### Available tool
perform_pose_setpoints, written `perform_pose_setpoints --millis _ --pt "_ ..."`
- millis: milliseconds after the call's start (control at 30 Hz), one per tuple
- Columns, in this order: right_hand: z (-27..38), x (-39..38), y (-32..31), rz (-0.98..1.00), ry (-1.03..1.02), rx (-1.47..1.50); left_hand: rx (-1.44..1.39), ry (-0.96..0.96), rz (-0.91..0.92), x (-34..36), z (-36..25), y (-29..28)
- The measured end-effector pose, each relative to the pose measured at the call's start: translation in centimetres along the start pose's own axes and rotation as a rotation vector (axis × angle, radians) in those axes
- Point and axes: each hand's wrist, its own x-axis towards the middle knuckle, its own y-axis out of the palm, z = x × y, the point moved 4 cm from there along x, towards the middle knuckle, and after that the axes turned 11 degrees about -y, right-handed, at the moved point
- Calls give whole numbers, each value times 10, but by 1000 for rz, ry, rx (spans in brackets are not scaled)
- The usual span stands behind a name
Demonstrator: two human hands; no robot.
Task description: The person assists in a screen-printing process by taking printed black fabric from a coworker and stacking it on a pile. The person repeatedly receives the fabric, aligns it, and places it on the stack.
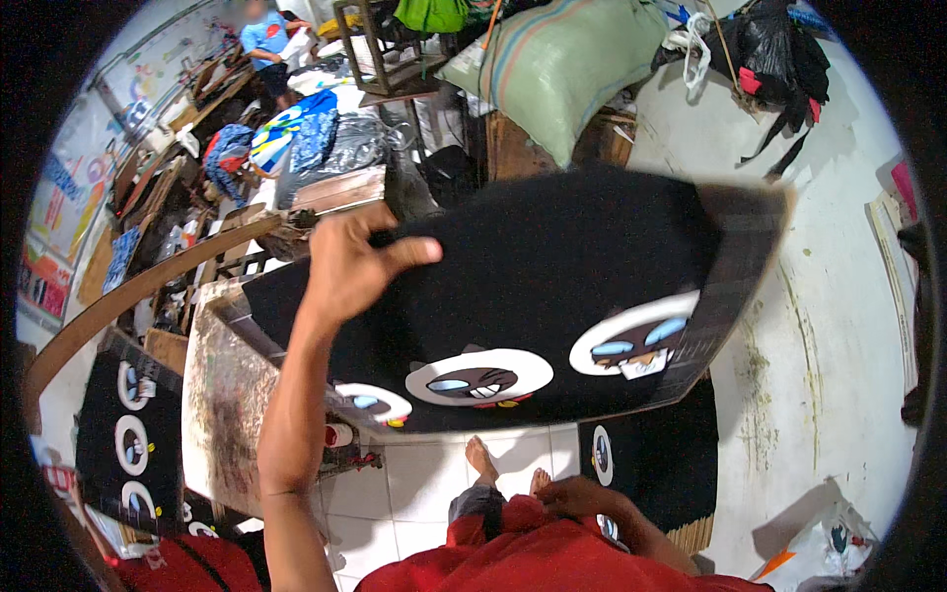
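My left hand (360,261) grips the top edge of a large black printed panel (552,257), thumb on the near face and fingers mostly behind it. The panel is tilted in front of me, with a row of white ovals holding cartoon faces along its lower part. Its right edge is blurred by motion. My right hand (580,495) is low in front of my red shirt, fingers curled; what they hold, if anything, is hidden. Near it, a stack of similar black panels (671,454) stands at the lower right, partly covered by the raised one.
More black printed panels (104,424) lie at the left, beside a stained worktable (232,395). A curved brown strip (148,288) crosses there. A bulging pale green sack (562,59) sits beyond the panel. One person in red (187,564) is at lower left, another in blue (264,41) far back.
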Motion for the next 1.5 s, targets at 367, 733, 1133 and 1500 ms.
perform_pose_setpoints --millis 367,733,1133,1500 --pt "179 74 -178 -693 -56 -712 -44 766 336 -28 1 149" --pt "-24 163 -185 -629 94 -636 -100 52 291 -61 142 237" --pt "-200 158 -284 -703 539 -469 227 -1054 914 -398 364 294" --pt "-337 195 -421 -768 635 -412 -624 -1847 208 -334 268 384"
